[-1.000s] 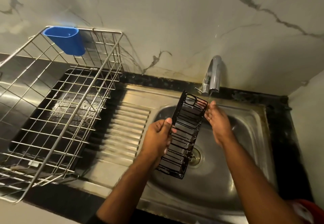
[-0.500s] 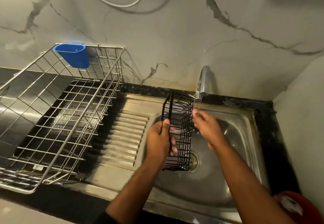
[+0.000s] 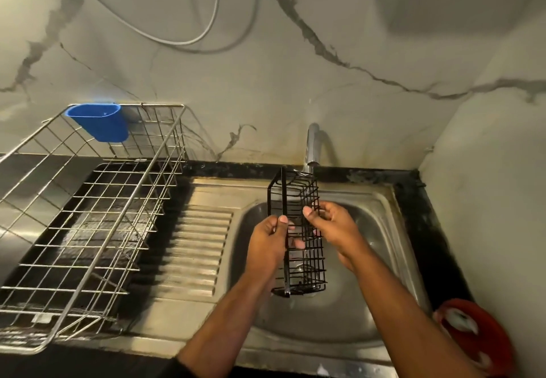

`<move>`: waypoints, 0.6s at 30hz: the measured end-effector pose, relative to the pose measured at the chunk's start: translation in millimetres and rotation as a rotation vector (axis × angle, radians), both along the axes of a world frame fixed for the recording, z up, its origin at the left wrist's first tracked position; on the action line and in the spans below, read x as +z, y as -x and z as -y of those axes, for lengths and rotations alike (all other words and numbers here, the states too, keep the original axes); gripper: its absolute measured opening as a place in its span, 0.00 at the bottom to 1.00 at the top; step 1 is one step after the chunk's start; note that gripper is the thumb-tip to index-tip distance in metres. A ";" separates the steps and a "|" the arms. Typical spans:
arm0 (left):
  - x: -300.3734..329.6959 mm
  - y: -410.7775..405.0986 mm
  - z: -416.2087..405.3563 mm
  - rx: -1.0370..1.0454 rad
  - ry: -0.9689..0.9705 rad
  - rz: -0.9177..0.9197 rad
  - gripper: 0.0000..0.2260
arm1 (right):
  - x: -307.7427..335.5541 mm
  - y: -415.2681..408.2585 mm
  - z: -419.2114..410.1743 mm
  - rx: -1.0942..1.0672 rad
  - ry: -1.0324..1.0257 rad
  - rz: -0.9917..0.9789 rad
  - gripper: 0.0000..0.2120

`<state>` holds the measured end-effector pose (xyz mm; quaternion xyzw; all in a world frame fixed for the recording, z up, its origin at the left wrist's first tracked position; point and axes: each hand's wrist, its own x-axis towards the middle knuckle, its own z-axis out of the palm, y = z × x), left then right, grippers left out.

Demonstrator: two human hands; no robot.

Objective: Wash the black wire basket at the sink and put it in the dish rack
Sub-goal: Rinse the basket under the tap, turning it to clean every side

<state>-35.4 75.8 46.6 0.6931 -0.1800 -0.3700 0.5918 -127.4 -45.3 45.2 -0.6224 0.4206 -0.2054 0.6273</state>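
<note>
Basket (image 3: 298,230) held upright over the sink (image 3: 381,200), directly beneath the tap (image 3: 311,147) at 12 o'clock. Left hand (image 3: 269,247) curled closed around its left edge, thumb on the frame. Right hand (image 3: 334,227) pinches the right-side wires, fingers partly bent. Rack (image 3: 88,215) lies at 9 o'clock.

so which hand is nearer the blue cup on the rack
Left. The left hand grips the black wire basket on the side facing the blue cup; the right hand holds its far side.
</note>
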 end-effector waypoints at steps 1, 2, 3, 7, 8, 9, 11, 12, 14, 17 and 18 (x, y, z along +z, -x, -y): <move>1.2 0.1 0.5 -0.003 -0.006 0.005 0.12 | -0.1 0.7 -0.3 -0.013 -0.004 0.003 0.17; 0.4 -0.8 1.3 -0.014 -0.012 0.038 0.11 | 0.6 1.3 -1.3 -0.025 -0.012 0.011 0.18; -0.9 -2.1 1.9 -0.038 -0.024 0.088 0.10 | 0.4 1.2 -1.3 -0.033 -0.011 0.017 0.18; -4.0 -3.1 2.9 -0.100 -0.049 0.140 0.02 | 0.4 1.0 -2.0 -0.036 0.042 0.022 0.16; -5.7 -2.1 3.8 -0.088 -0.052 0.139 0.03 | -0.1 1.1 -2.4 -0.027 0.050 0.017 0.17; -7.6 -1.1 4.1 -0.070 -0.053 0.121 0.03 | -0.7 1.3 -2.5 -0.014 0.057 0.012 0.17; -8.7 0.8 3.3 -0.008 -0.023 0.037 0.03 | 2.2 2.5 -3.0 0.014 0.090 0.007 0.15; -9.9 0.0 2.8 0.028 0.001 -0.016 0.04 | 3.3 3.5 -2.5 0.021 0.109 0.011 0.16; -6.7 -2.3 2.3 0.087 0.040 -0.093 0.06 | 4.6 6.3 0.2 0.023 0.124 0.029 0.16; 0.9 -4.0 7.3 0.154 0.095 -0.175 0.07 | 0.5 11.3 5.8 0.050 0.153 -0.025 0.14; 2.6 -4.1 10.2 0.182 0.116 -0.209 0.06 | -1.7 13.7 7.2 0.079 0.167 -0.082 0.14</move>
